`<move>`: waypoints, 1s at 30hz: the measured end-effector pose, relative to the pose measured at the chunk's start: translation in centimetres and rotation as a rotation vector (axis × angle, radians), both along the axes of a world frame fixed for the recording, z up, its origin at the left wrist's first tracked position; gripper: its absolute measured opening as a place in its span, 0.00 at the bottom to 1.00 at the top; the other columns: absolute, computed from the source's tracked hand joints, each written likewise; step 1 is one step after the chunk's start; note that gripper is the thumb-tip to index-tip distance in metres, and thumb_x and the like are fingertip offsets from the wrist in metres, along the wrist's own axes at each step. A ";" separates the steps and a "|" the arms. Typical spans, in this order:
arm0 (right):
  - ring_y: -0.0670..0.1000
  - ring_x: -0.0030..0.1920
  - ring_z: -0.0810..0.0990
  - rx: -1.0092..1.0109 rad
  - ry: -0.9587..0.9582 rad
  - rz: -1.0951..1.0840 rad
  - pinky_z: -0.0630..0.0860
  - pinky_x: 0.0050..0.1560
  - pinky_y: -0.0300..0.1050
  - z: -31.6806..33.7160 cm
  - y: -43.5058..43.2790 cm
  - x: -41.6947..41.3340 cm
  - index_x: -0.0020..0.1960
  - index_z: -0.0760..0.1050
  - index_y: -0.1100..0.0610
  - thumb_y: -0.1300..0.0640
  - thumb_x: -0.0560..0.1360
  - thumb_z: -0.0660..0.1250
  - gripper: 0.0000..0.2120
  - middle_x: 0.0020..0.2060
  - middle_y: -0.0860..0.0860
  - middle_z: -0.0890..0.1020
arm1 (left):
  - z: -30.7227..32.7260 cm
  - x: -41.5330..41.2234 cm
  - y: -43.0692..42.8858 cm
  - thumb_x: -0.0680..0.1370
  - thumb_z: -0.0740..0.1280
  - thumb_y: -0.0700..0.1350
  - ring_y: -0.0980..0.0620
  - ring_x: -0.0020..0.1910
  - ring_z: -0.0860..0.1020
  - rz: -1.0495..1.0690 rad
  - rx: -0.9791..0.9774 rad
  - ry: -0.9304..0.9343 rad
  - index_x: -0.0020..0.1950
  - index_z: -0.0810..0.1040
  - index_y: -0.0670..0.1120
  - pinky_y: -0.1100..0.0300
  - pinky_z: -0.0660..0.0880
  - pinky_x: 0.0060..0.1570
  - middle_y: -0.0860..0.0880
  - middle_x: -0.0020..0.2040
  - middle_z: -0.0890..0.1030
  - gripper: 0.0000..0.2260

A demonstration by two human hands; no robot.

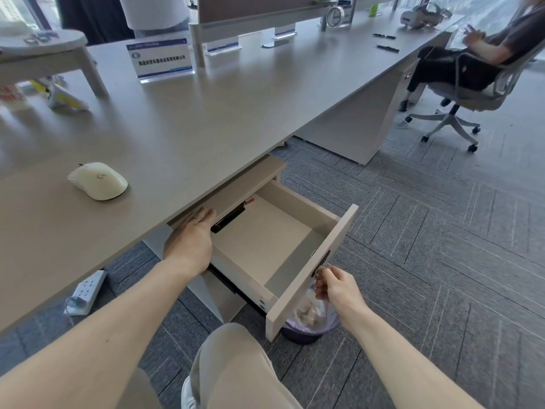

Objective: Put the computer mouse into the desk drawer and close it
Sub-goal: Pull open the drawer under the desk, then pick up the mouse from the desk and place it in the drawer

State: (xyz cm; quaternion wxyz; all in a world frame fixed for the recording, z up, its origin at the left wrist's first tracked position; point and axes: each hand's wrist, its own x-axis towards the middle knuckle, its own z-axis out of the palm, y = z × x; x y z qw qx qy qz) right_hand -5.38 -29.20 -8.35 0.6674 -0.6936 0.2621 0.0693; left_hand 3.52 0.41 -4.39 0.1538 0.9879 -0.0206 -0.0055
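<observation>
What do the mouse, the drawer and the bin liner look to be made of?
Mouse: cream plastic with a matte, smooth shell and a faint logo.
Drawer: probably laminated board, beige, with flat, even, square-cut panels; the keys at its front look like metal.
Bin liner: thin translucent plastic film, crinkled and folded over the rim.

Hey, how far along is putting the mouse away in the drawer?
Done: the drawer is pulled open. In hand: the right hand pinches the key at the drawer front; the left hand rests on its near side. Left: the mouse sits on the desk, then closing.
</observation>
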 end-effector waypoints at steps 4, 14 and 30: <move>0.51 0.31 0.72 -0.025 0.011 0.021 0.73 0.33 0.43 0.4 0.0 0.1 0.40 0.74 0.62 0.64 0.82 0.58 0.13 0.31 0.55 0.75 | 1.3 0.9 0.0 0.74 0.56 0.27 0.48 0.81 0.56 -0.030 0.022 0.110 0.81 0.55 0.48 0.47 0.60 0.77 0.49 0.83 0.54 0.37; 0.54 0.31 0.78 -0.135 0.128 0.047 0.77 0.34 0.46 1.7 -0.7 0.5 0.43 0.78 0.62 0.55 0.83 0.60 0.15 0.34 0.57 0.80 | 4.6 -0.5 -1.1 0.79 0.56 0.34 0.44 0.81 0.53 -0.069 0.044 0.352 0.81 0.49 0.44 0.50 0.55 0.78 0.43 0.83 0.51 0.32; 0.54 0.46 0.84 -0.440 -0.404 0.160 0.80 0.51 0.53 18.3 7.4 8.5 0.48 0.76 0.51 0.43 0.82 0.60 0.14 0.43 0.53 0.85 | 21.1 -4.7 11.0 0.79 0.67 0.49 0.50 0.57 0.79 0.160 -0.373 -0.141 0.71 0.74 0.46 0.60 0.70 0.57 0.47 0.62 0.80 0.20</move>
